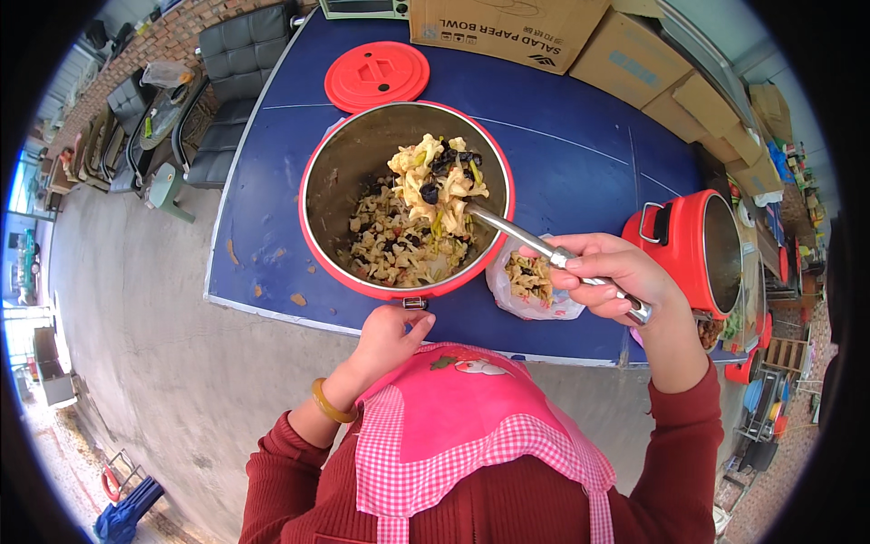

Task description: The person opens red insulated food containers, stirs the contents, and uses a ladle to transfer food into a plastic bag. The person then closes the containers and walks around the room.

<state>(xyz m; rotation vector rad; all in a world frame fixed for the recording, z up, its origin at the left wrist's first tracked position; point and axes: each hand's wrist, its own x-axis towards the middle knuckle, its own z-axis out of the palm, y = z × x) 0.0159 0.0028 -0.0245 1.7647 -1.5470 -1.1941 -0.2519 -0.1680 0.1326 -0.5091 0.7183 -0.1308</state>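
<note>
My right hand grips the metal handle of a serving ladle. A heap of cooked cauliflower with black fungus and green stems rests on its bowl, hiding it, above the inside of a red insulated pot. More of the same mixed vegetables cover the pot's bottom. My left hand is beside the pot's front latch, with its fingers curled and partly hidden. Right of the pot sits a plastic-lined bag or container holding a portion of similar food.
The blue table has scattered crumbs on its left. Behind the pot lies its red lid. Cardboard boxes line the back, and a second red pot stands at the right. Black chairs are beyond the left edge.
</note>
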